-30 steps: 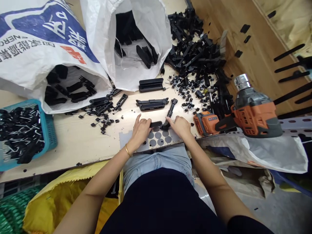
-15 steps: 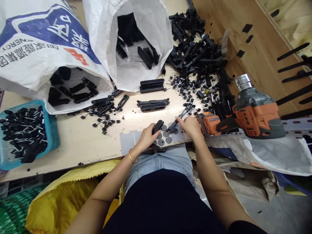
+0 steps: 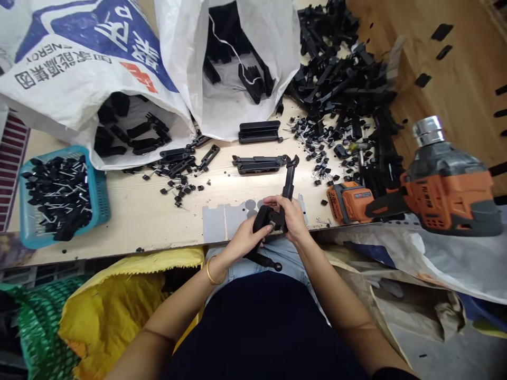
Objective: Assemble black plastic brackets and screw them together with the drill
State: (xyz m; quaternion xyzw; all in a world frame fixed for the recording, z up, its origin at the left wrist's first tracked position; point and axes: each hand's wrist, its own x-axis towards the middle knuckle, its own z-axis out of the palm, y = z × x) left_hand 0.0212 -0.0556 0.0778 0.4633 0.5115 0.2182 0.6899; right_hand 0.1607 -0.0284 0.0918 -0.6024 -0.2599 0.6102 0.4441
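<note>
My left hand [image 3: 245,236], with a gold bangle at the wrist, is closed around a black plastic bracket piece [image 3: 261,217], its thumb pressed on top. Against it, my right hand [image 3: 293,217] grips a black plastic arm [image 3: 289,182] whose hooked end points away from me. The two parts meet between my hands above the table's front edge; fingers hide the joint. Below my left hand, a black bar with a rounded end [image 3: 264,259] sticks out over my lap. Folded black arms [image 3: 259,164] lie just beyond my hands, near long black bars [image 3: 259,132].
An orange cordless power tool [image 3: 447,195] stands at right. Loose black-headed screws [image 3: 319,140] and a heap of black parts [image 3: 340,84] lie behind it. A blue basket [image 3: 103,198] of screws is at left, near two white sacks [image 3: 174,68] with black parts inside.
My right hand has lifted the black arm from the table and brought it left against the piece in my left hand. The camera view has shifted slightly.
</note>
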